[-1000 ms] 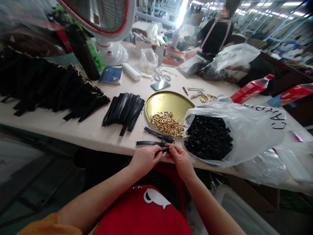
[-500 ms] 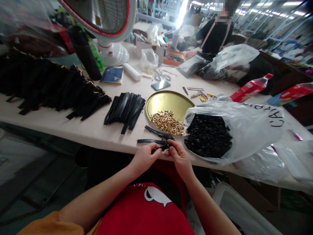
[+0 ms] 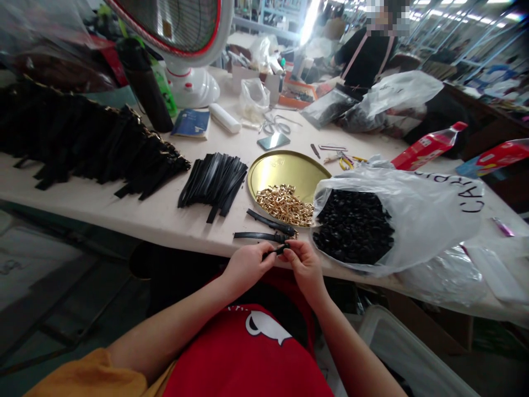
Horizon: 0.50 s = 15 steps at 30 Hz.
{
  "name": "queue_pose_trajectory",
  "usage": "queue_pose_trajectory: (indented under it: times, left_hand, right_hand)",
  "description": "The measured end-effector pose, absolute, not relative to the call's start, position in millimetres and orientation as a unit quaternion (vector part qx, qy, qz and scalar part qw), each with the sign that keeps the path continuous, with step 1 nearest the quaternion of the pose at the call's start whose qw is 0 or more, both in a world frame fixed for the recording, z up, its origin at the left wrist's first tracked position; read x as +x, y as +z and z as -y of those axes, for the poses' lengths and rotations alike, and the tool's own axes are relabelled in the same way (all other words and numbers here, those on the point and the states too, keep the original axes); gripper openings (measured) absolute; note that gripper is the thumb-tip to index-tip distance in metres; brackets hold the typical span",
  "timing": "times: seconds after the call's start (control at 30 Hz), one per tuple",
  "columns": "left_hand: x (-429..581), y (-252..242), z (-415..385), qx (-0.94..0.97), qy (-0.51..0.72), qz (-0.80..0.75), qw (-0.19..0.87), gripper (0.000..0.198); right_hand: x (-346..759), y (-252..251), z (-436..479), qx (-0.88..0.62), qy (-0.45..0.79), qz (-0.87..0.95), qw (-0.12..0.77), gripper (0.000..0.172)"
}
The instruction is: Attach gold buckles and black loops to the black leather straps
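Note:
Between my two hands, at the table's front edge, is a short black strap (image 3: 270, 253). My left hand (image 3: 248, 266) is closed on one part of it. At its other end the fingertips of my right hand (image 3: 305, 268) pinch it; whether a small loop or buckle is there too I cannot make out. Just beyond my fingers lie two black straps (image 3: 258, 236) with small gold fittings at their right ends. Behind them a round gold tray (image 3: 264, 171) bears a heap of gold buckles (image 3: 285, 204). To the right, an open plastic bag (image 3: 430, 220) holds many small black pieces (image 3: 353, 229).
A bundle of black straps (image 3: 212, 184) lies left of the tray, and a long pile of straps with gold fittings (image 3: 86, 143) farther left. A fan (image 3: 192, 88), a dark bottle (image 3: 144, 85), scissors (image 3: 276, 127), a phone (image 3: 273, 141) and a red-labelled bottle (image 3: 430, 148) stand or lie farther back.
My hands stay together at the table edge, with the fingers slightly shifted on the strap. The whole view has moved a little; the things on the table lie as before.

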<state>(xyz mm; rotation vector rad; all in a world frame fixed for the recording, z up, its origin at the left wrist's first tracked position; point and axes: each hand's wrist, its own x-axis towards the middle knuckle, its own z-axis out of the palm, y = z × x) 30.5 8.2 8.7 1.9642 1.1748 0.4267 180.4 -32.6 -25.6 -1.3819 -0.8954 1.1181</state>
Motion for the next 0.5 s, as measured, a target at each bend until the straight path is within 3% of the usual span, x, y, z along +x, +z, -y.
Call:
queue_pose_trajectory:
  times: [0.5]
  left_hand:
    - [33.8,2.6,-11.2,0.762,0.149,-0.457,0.435,0.025]
  right_hand:
    - [186.5,-32.0,34.8,-0.571,0.503,0.379,0.527,0.023]
